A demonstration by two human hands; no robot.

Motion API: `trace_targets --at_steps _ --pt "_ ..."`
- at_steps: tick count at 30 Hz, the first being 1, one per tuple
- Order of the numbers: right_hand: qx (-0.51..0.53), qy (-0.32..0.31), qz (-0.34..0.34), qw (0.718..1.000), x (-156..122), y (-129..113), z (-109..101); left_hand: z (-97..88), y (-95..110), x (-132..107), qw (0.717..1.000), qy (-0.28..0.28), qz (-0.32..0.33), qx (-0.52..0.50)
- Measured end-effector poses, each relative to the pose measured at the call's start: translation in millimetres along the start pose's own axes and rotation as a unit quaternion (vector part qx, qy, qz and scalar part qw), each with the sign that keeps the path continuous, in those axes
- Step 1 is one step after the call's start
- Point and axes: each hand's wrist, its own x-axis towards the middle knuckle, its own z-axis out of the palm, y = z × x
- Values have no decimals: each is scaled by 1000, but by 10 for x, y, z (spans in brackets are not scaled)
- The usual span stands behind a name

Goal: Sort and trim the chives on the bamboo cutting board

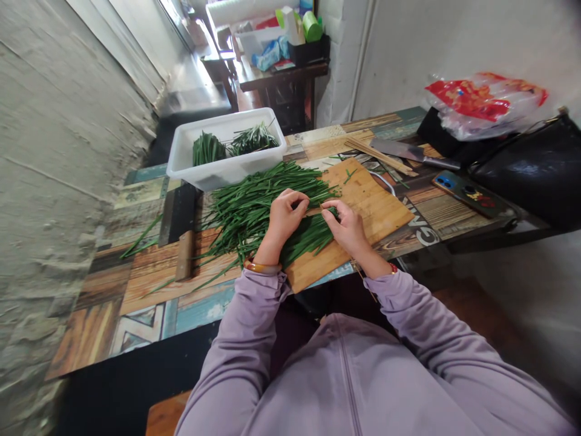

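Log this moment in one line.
left hand: over greens; right hand: at greens; hands: close together; grip: unclear; greens: partly on cutting board; white bin: beyond greens

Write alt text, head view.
Left hand and right hand, fingertips pinched, nearly meet over a pile of chives lying partly on a wooden cutting board. Beyond, a white plastic tub holds two chive bunches; a wooden-handled cleaver lies left of the pile.

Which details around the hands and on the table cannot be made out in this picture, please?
All in the head view:
- What the left hand and right hand pinch: too small, partly covered by fingers.
- The left part of the cutting board: under the green stalks.
- The phone's screen: turned face down.
- The black bag's far end: cut off by the right edge.
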Motion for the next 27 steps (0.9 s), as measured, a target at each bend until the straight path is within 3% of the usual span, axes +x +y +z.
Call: trace_targets --at_steps 15,27 --pt "11 0 -6 1000 7 -5 -12 27 22 -9 998 -46 -13 -33" --pt "-2 -7 -4 1000 10 -42 -21 -4 48 -21 998 -48 -15 -41"
